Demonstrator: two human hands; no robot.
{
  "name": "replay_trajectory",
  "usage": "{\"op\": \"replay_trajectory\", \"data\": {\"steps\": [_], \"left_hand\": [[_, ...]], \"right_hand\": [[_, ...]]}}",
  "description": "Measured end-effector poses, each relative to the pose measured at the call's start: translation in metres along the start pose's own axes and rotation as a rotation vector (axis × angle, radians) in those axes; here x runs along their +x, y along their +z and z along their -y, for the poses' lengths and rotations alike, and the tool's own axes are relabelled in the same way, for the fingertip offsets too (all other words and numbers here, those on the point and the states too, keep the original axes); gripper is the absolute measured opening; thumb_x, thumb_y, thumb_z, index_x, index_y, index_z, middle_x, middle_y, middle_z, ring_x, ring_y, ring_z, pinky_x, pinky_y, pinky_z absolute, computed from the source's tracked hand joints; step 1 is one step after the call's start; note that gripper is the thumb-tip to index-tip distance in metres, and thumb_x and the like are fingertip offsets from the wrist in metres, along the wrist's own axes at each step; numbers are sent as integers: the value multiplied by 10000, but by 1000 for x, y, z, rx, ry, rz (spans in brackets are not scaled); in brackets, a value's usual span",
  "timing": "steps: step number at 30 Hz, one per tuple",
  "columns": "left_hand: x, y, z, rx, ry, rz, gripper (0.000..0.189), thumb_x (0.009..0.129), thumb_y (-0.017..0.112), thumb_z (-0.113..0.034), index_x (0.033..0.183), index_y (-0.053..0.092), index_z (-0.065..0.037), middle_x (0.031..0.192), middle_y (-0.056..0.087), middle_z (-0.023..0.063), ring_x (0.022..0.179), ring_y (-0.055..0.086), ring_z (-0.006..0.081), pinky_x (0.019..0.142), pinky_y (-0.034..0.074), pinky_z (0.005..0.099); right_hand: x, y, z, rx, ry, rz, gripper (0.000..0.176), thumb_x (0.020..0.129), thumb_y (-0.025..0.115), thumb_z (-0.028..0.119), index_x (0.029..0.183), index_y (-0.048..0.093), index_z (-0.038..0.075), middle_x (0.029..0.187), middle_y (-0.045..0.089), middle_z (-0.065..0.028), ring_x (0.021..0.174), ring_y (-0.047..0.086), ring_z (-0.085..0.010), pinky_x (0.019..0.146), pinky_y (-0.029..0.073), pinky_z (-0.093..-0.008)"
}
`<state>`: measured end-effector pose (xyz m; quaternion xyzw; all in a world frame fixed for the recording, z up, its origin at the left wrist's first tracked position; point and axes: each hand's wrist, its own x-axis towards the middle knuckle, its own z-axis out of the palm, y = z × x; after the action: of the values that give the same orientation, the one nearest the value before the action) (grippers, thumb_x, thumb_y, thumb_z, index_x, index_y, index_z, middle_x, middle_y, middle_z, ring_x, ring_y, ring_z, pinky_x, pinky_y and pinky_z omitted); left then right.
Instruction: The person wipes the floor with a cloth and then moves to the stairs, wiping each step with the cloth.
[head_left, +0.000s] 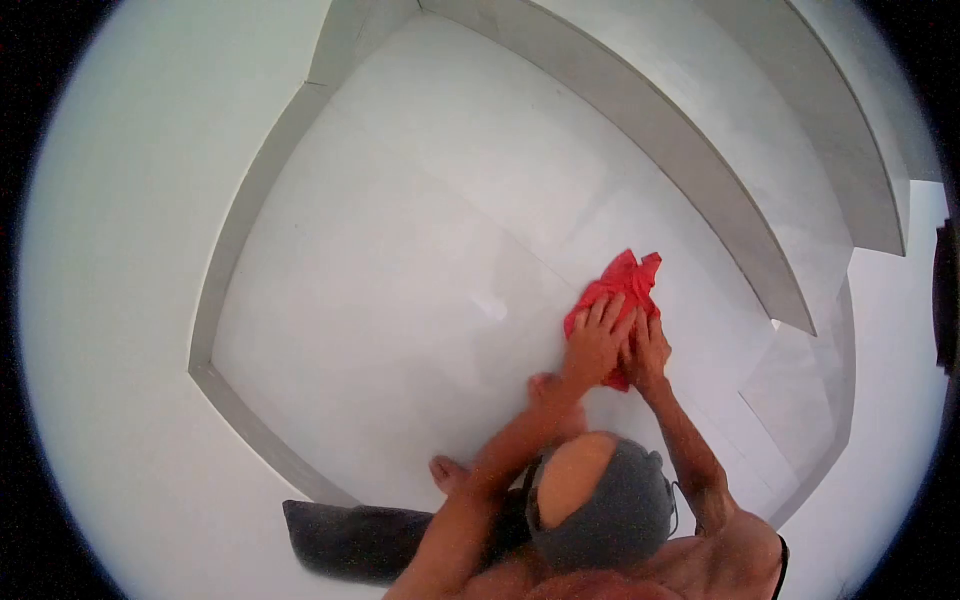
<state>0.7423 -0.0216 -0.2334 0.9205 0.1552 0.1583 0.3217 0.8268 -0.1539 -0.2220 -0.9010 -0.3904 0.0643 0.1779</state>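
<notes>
A crumpled red cloth (625, 275) lies on the pale, glossy floor (400, 250). My left hand (597, 342) rests on top of it with the fingers stretched out and somewhat spread. Right beside it, my right hand (650, 352) lies on the cloth's right side, fingers extended forward. Both hands press down flat and nearly touch each other. Part of the cloth shows beyond the fingertips, and a small piece shows between the wrists. What lies under the cloth is hidden.
Steps with grey risers (680, 130) curve along the upper right. Grey skirting (240, 230) edges the white wall (130, 250) on the left. Bare feet (450, 473), a dark trouser leg (360, 540) and a grey cap (620, 510) show at the bottom.
</notes>
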Motion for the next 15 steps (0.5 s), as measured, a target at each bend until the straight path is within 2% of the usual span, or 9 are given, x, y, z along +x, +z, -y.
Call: {"op": "replay_trajectory", "data": {"steps": [2, 4, 6, 8, 10, 12, 15], "left_hand": [[23, -7, 24, 40, 33, -8, 480, 916, 602, -225, 1392, 603, -163, 1529, 476, 140, 1379, 447, 366, 1045, 374, 553], [62, -25, 58, 90, -36, -6, 434, 942, 585, -210, 1374, 611, -168, 1521, 483, 115, 1386, 445, 351, 1050, 371, 568], [90, -47, 100, 157, -44, -98, 453, 915, 608, -169, 1368, 603, -165, 1508, 497, 118, 1378, 447, 347, 1069, 369, 542], [130, -86, 136, 68, -102, -58, 428, 924, 592, -139, 1350, 603, -172, 1491, 517, 118, 1353, 473, 352, 1069, 376, 556], [151, -87, 195, 231, -56, -196, 395, 941, 570, -117, 1331, 605, -166, 1473, 537, 121, 1345, 489, 353, 1078, 370, 565], [181, -122, 212, 245, -80, -185, 322, 985, 520, -199, 1255, 683, -132, 1393, 606, 154, 1307, 541, 367, 1093, 438, 495], [189, -155, 221, 363, -203, -147, 373, 989, 521, -211, 1344, 631, -171, 1432, 582, 162, 1309, 534, 398, 1083, 436, 529]], "right_hand": [[37, 1, 16, -23, -13, -13, 634, 857, 751, 152, 1436, 509, 64, 1105, 573, -172, 919, 644, -372, 704, 546, -461], [98, 10, 38, -27, -23, 47, 577, 887, 723, 183, 1415, 511, 87, 1110, 577, -179, 937, 643, -395, 712, 548, -484], [155, 19, 66, 96, -90, 63, 424, 943, 648, 232, 1312, 544, 51, 1179, 582, -221, 992, 634, -430, 790, 539, -546], [209, 29, 93, 109, -143, 111, 371, 942, 632, 232, 1247, 592, 24, 1151, 603, -254, 1014, 636, -439, 816, 538, -557], [257, 48, 121, 180, -179, 79, 333, 922, 638, 227, 1171, 622, 7, 1116, 623, -271, 1019, 655, -427, 777, 563, -535], [300, 50, 142, 142, -192, 129, 308, 897, 653, 200, 1138, 619, 10, 1081, 628, -272, 985, 674, -411, 728, 581, -505], [320, 69, 158, 132, -286, 21, 300, 896, 657, 205, 1132, 606, 28, 1078, 615, -254, 932, 678, -402, 708, 583, -492]]}}
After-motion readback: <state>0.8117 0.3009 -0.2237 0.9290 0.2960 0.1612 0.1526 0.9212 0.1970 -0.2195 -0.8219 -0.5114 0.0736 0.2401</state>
